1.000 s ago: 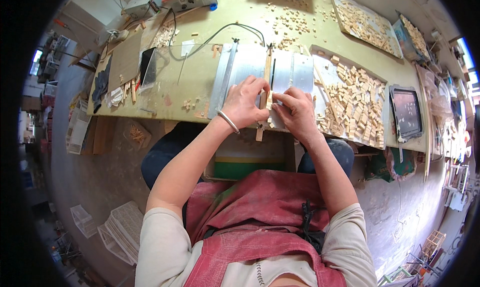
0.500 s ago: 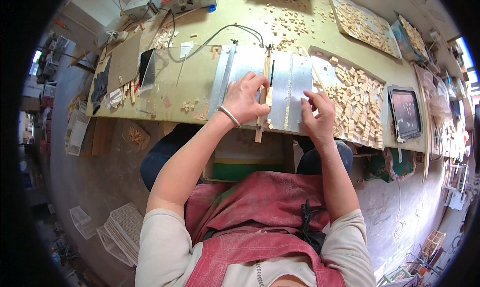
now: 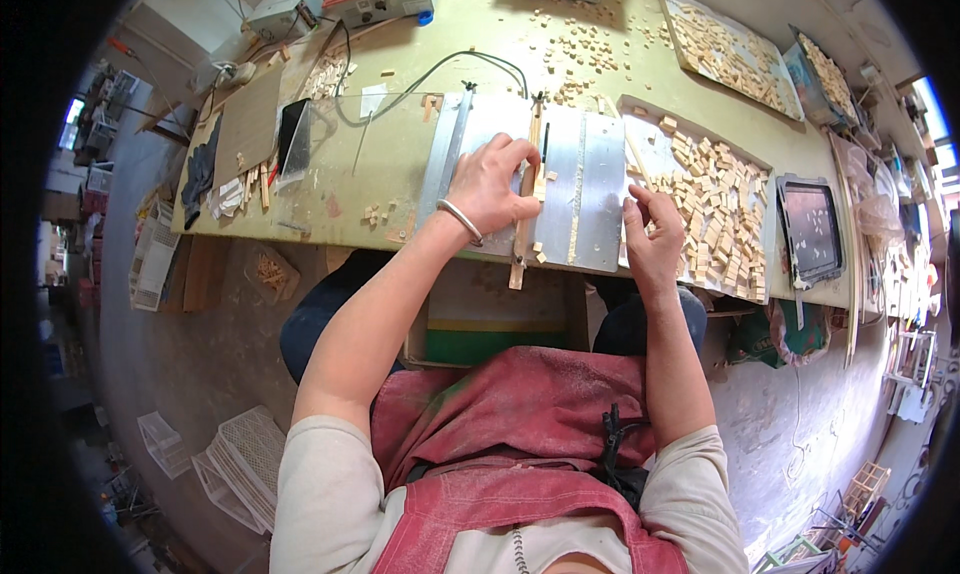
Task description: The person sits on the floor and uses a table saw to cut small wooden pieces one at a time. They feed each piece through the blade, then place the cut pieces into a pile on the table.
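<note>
My left hand [image 3: 492, 186], with a bangle on its wrist, bends over a long wooden strip [image 3: 522, 236] on a metal plate [image 3: 600, 184]. Its thumb and fingertips close on a small pale wooden block [image 3: 540, 186] against the strip's right side, partly hidden by the fingers. Just beyond lies a dark narrow slot [image 3: 545, 144] in the plate. A tiny wood offcut [image 3: 539, 246] rests near the plate's front edge. My right hand [image 3: 655, 236] hovers at the plate's right edge, beside the tray of blocks, fingers bent and slightly apart, nothing visible in them.
A shallow tray [image 3: 771, 214] heaped with wooden blocks stands right of the plate. Another tray [image 3: 668, 16] of small pieces lies at the far right. Scattered bits and a black cable [image 3: 425, 71] lie behind. A clear sheet [image 3: 350, 174] covers the left side; a dark-framed tray [image 3: 808, 229] stands far right.
My right hand has shifted right, toward the tray of blocks, with its fingers drawn closer together. My left hand stays at the strip, moved only slightly.
</note>
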Tool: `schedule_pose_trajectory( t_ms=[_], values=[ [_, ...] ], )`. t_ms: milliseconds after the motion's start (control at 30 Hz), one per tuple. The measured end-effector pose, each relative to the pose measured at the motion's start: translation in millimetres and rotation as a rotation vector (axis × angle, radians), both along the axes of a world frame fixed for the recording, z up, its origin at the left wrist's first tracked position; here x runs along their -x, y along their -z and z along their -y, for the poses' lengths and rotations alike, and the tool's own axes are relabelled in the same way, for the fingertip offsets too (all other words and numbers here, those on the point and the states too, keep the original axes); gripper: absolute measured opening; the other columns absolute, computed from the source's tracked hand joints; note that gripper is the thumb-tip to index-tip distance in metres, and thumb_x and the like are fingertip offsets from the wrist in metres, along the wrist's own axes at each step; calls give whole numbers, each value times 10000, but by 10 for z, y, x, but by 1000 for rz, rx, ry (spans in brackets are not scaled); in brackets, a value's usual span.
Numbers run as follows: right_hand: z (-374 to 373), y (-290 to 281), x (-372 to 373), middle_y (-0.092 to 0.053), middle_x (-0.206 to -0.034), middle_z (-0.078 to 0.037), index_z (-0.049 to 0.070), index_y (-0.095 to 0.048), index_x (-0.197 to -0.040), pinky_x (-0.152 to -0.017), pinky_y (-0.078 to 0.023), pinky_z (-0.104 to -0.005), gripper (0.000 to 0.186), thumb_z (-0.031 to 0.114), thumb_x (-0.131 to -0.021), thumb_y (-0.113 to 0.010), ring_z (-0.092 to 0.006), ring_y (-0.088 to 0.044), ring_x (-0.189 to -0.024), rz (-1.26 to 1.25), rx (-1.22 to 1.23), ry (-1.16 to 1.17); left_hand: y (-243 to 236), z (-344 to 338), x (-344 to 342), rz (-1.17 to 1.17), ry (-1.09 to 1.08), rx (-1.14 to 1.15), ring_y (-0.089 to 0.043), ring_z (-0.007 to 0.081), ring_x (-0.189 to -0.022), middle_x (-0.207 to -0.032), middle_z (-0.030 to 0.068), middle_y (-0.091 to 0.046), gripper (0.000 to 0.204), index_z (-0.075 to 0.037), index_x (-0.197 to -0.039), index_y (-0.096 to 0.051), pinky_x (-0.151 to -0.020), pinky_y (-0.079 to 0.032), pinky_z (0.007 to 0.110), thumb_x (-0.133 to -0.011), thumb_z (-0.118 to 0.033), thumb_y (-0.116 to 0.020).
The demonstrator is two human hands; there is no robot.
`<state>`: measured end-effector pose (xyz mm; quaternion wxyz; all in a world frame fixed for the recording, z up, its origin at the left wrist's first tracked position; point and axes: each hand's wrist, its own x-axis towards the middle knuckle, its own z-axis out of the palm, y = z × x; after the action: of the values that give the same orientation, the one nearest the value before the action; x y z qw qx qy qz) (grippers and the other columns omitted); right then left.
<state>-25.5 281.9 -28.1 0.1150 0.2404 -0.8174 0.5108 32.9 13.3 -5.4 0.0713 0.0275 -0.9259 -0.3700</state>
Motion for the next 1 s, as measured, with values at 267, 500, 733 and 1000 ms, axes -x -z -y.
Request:
schedule_pose_trajectory(
  t_ms=[267,500,733,1000],
  values=[
    [-33,49,25,-664,-839,-97,-64,-766,-1128,-678,-503,-316,179,40,-983,-750,-165,-626,-718,17,2,16,26,49,109,9,-2,8,-670,353,-1059,-1096,106,-662,420,-142,-1079,-700,-946,-523,471,-694,-272,-805],
    [-99,60,26,-673,-928,-57,-50,-763,-1196,-760,-518,-283,209,73,-1029,-740,-136,-630,-834,74,-58,21,-17,72,190,59,-3,16,-668,341,-1081,-1113,98,-663,428,-156,-1092,-701,-973,-512,466,-701,-284,-819],
    [-67,54,39,-674,-862,-90,-61,-768,-1146,-698,-511,-311,194,56,-992,-749,-159,-628,-746,25,2,45,-16,100,283,76,-11,36,-665,341,-1092,-1130,102,-660,449,-166,-1123,-699,-992,-503,471,-711,-294,-825],
    [-395,7,384,-691,-934,-104,-58,-761,-1176,-740,-548,-312,225,59,-985,-735,-173,-658,-806,66,-66,141,-97,51,-30,94,95,154,-639,328,-1087,-1115,117,-617,460,-153,-1139,-674,-980,-515,456,-728,-302,-815]
  ],
)
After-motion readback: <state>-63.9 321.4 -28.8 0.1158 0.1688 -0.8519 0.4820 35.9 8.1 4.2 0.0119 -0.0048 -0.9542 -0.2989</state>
